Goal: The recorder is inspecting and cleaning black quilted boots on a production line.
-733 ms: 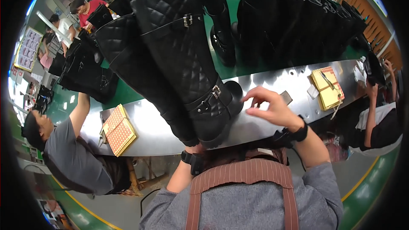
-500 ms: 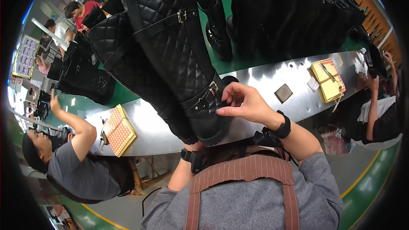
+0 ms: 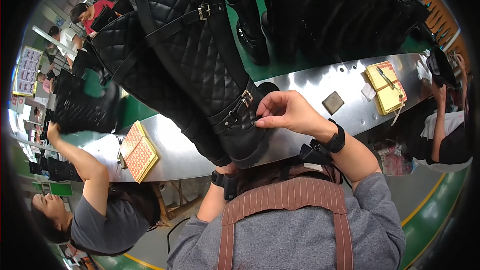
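A pair of tall black quilted boots leans over the metal bench before me, toes hidden, with buckled straps at shaft and ankle. My right hand is at the near boot's ankle, beside the lower buckle. Its thumb and fingertips come together in a pinch at the strap's side; anything between them is too small to make out. Below the boot heels, only a sliver of my left hand shows above its black wristband. The boots hide its fingers.
Tied yellow card bundles lie on the metal bench at left and right. Near the right bundle lies a small dark square block. Black boots line the green belt beyond. A co-worker at left handles blurred black boots; another works at far right.
My right hand's fingers have drawn closer together at the ankle strap. The boots sit slightly further left in view. At left, the co-worker's arm has lowered and black boots there have moved.
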A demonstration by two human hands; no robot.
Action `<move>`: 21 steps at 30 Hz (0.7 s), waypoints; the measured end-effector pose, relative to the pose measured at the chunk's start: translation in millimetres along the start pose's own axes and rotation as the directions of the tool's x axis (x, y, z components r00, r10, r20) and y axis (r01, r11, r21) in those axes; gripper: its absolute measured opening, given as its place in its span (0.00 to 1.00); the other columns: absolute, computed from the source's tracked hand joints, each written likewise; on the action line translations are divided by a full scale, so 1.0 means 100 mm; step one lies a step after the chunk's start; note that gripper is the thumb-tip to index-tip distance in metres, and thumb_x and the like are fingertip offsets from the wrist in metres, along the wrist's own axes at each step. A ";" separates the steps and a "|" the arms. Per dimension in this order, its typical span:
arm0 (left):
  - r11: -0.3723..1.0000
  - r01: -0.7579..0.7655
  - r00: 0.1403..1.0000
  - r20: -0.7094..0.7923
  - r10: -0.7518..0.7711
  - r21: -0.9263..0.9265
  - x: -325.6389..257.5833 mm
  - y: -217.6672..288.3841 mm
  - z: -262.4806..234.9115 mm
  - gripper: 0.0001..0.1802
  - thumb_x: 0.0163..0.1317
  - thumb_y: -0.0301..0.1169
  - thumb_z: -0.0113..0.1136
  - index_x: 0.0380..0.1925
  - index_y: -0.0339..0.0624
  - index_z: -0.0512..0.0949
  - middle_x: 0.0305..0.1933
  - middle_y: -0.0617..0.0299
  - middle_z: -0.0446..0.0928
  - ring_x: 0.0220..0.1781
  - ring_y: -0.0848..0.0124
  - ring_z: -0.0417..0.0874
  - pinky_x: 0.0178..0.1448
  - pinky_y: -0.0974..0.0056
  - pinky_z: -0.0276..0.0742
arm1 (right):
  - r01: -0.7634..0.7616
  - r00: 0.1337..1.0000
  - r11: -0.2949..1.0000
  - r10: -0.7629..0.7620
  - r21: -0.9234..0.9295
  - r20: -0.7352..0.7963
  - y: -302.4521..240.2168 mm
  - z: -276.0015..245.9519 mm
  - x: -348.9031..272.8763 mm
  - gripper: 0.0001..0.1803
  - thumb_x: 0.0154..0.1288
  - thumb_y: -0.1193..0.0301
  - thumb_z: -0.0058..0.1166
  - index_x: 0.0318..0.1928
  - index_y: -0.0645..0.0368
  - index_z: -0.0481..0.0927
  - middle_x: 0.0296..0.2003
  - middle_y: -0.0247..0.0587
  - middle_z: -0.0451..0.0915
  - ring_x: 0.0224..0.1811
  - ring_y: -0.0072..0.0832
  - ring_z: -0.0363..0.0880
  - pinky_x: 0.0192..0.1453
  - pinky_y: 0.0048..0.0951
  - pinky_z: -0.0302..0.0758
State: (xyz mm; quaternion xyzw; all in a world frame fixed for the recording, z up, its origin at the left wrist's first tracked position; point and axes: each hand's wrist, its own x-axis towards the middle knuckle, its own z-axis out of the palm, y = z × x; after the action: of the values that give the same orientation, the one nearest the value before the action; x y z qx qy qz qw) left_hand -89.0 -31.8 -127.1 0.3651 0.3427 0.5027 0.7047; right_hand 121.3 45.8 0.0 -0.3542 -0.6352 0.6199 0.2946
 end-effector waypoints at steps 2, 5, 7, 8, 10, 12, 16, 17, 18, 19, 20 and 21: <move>1.000 -0.004 1.000 -0.011 0.004 0.026 0.00 0.00 0.02 0.27 0.74 0.40 0.53 0.67 0.37 0.66 0.66 0.47 0.71 0.65 0.57 0.76 0.70 0.55 0.72 | 0.028 1.000 1.000 -0.028 -0.012 -0.002 -0.01 0.00 0.00 0.15 0.55 0.67 0.74 0.37 0.63 0.84 0.30 0.31 0.82 0.34 0.16 0.79 0.41 0.20 0.76; 0.998 -0.008 1.000 -0.029 0.009 0.062 0.01 0.00 0.05 0.27 0.74 0.40 0.53 0.67 0.37 0.66 0.66 0.47 0.71 0.65 0.57 0.76 0.70 0.55 0.72 | 0.043 0.999 0.998 -0.044 -0.050 -0.021 -0.01 0.01 -0.01 0.15 0.55 0.67 0.74 0.36 0.63 0.84 0.30 0.31 0.83 0.34 0.17 0.81 0.41 0.20 0.77; 0.996 -0.012 0.999 -0.046 0.016 0.089 0.00 0.01 0.06 0.27 0.74 0.40 0.53 0.67 0.37 0.66 0.66 0.47 0.71 0.65 0.57 0.76 0.69 0.56 0.72 | 0.029 0.999 0.999 -0.030 -0.038 -0.021 -0.01 0.01 0.00 0.14 0.55 0.67 0.74 0.36 0.63 0.84 0.30 0.32 0.83 0.34 0.17 0.81 0.41 0.20 0.77; 0.995 -0.015 0.998 -0.053 0.020 0.103 -0.01 0.01 0.07 0.27 0.74 0.40 0.53 0.67 0.37 0.66 0.66 0.47 0.71 0.64 0.57 0.76 0.69 0.56 0.72 | 0.015 1.000 1.000 -0.015 -0.013 -0.018 -0.01 0.01 0.00 0.14 0.56 0.67 0.73 0.36 0.63 0.84 0.30 0.32 0.83 0.34 0.18 0.81 0.41 0.21 0.77; 0.991 -0.022 0.997 -0.064 0.030 0.129 -0.03 0.01 0.07 0.27 0.74 0.40 0.53 0.67 0.37 0.66 0.66 0.47 0.71 0.64 0.57 0.76 0.69 0.56 0.72 | 0.017 1.000 0.999 -0.018 -0.027 -0.017 -0.02 0.00 0.00 0.13 0.56 0.68 0.73 0.36 0.63 0.85 0.29 0.33 0.84 0.34 0.18 0.82 0.41 0.21 0.78; 0.994 -0.027 0.996 -0.078 0.036 0.108 -0.03 0.00 0.07 0.26 0.73 0.38 0.54 0.66 0.37 0.67 0.66 0.48 0.71 0.64 0.57 0.76 0.69 0.56 0.72 | 0.038 0.999 0.993 -0.040 -0.108 -0.015 -0.03 -0.01 -0.01 0.12 0.57 0.69 0.72 0.36 0.63 0.85 0.29 0.33 0.84 0.34 0.18 0.82 0.41 0.21 0.78; 0.998 -0.036 0.993 -0.106 0.041 0.046 -0.04 -0.01 0.08 0.26 0.72 0.36 0.56 0.65 0.37 0.68 0.67 0.49 0.71 0.64 0.58 0.76 0.69 0.56 0.72 | 0.077 0.995 0.992 -0.082 -0.098 -0.052 -0.02 0.00 -0.04 0.08 0.60 0.72 0.69 0.36 0.63 0.85 0.30 0.34 0.85 0.34 0.18 0.82 0.41 0.21 0.78; 0.998 -0.037 0.993 -0.109 0.043 0.050 -0.06 -0.01 0.08 0.26 0.72 0.37 0.56 0.65 0.37 0.68 0.67 0.49 0.71 0.64 0.58 0.76 0.69 0.56 0.72 | 0.100 0.991 0.989 -0.108 -0.107 -0.076 -0.02 0.02 -0.06 0.08 0.60 0.73 0.68 0.37 0.63 0.85 0.30 0.34 0.85 0.34 0.19 0.83 0.40 0.22 0.78; 0.998 -0.039 0.993 -0.111 0.045 0.054 -0.05 -0.01 0.08 0.26 0.72 0.37 0.56 0.65 0.37 0.68 0.67 0.49 0.71 0.64 0.58 0.76 0.69 0.56 0.72 | 0.120 0.984 0.985 -0.135 -0.124 -0.116 -0.01 0.04 -0.08 0.07 0.60 0.74 0.68 0.37 0.63 0.85 0.30 0.35 0.85 0.33 0.20 0.83 0.40 0.22 0.78; 0.998 -0.041 0.993 -0.112 0.047 0.057 -0.09 0.00 0.07 0.26 0.72 0.37 0.56 0.65 0.37 0.68 0.67 0.49 0.71 0.64 0.58 0.76 0.69 0.56 0.72 | 0.247 0.953 0.945 -0.277 -0.215 -0.126 0.01 0.07 -0.10 0.07 0.59 0.75 0.68 0.37 0.63 0.85 0.31 0.35 0.84 0.33 0.22 0.83 0.39 0.23 0.78; 0.997 -0.043 0.992 -0.114 0.049 0.058 -0.06 -0.01 0.07 0.26 0.72 0.37 0.56 0.65 0.37 0.68 0.67 0.49 0.71 0.64 0.58 0.76 0.70 0.56 0.72 | 0.358 0.900 0.880 -0.414 -0.313 -0.134 0.02 0.10 -0.11 0.07 0.58 0.76 0.67 0.37 0.62 0.85 0.31 0.36 0.84 0.33 0.24 0.83 0.37 0.24 0.78; 0.998 -0.042 0.992 -0.118 0.049 0.055 -0.10 0.00 0.07 0.26 0.72 0.37 0.55 0.66 0.37 0.68 0.67 0.49 0.71 0.64 0.58 0.76 0.70 0.56 0.72 | 0.452 0.833 0.794 -0.539 -0.408 -0.126 0.04 0.13 -0.13 0.07 0.58 0.77 0.67 0.38 0.62 0.85 0.31 0.37 0.84 0.33 0.26 0.83 0.36 0.25 0.79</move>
State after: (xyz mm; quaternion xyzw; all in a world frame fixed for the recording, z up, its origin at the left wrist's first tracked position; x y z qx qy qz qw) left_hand -86.0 -42.1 -122.7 0.3606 0.3889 0.5303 0.6614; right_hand 118.2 27.4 -4.0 -0.2930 -0.7689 0.3460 0.4507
